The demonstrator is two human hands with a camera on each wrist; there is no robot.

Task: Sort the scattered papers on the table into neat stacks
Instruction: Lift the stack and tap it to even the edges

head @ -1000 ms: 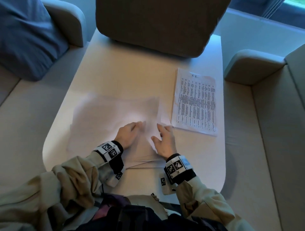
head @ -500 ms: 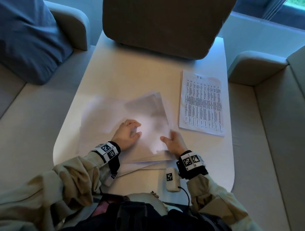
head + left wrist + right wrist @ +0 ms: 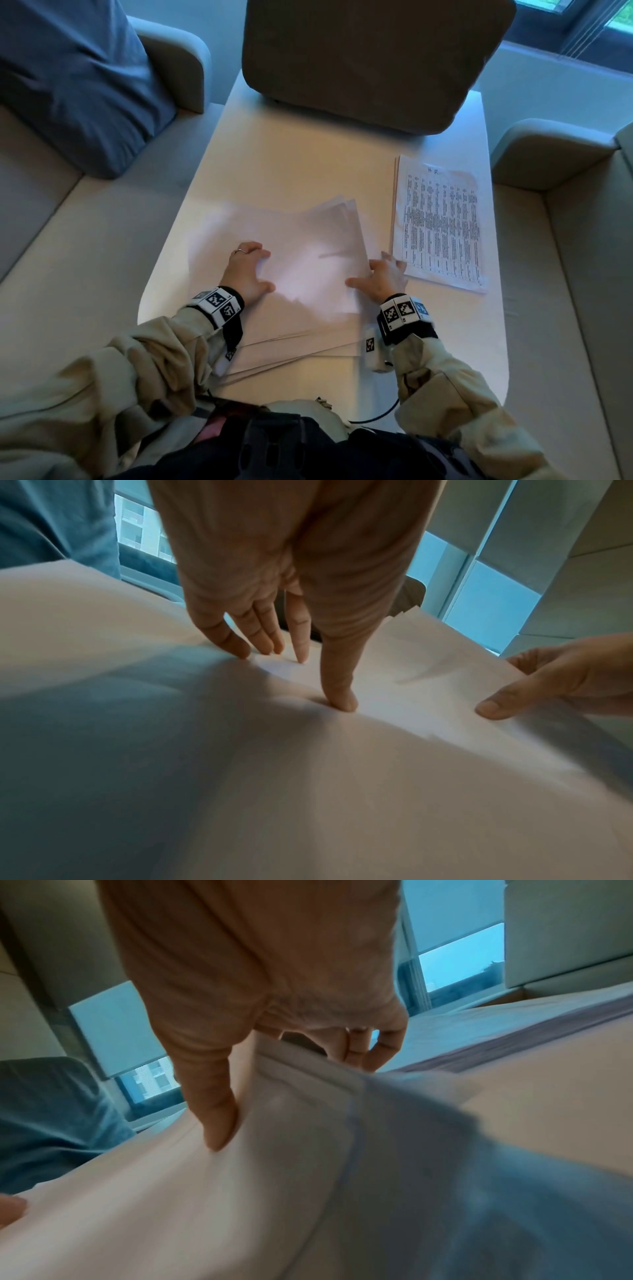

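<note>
A loose, fanned pile of blank white sheets (image 3: 308,260) lies on the near middle of the white table (image 3: 308,154). My left hand (image 3: 251,267) rests on the pile's left part, its straight fingertips (image 3: 298,653) and thumb pressing down on the paper (image 3: 342,777). My right hand (image 3: 383,277) holds the right edge of the top sheets: the thumb lies on top and the fingers (image 3: 363,1056) curl under the lifted edge (image 3: 274,1085). A squared stack of printed pages (image 3: 440,226) lies at the right of the table, just beyond my right hand.
A dark seat back (image 3: 370,58) overhangs the table's far end. A blue cushion (image 3: 68,78) lies on the pale sofa at far left. A sofa armrest (image 3: 548,150) stands to the right of the table. Bare tabletop shows beyond the pile.
The top blank sheets have turned and slid right over the pile. My right hand moved right to their edge, and my left hand shifted left and spread flat.
</note>
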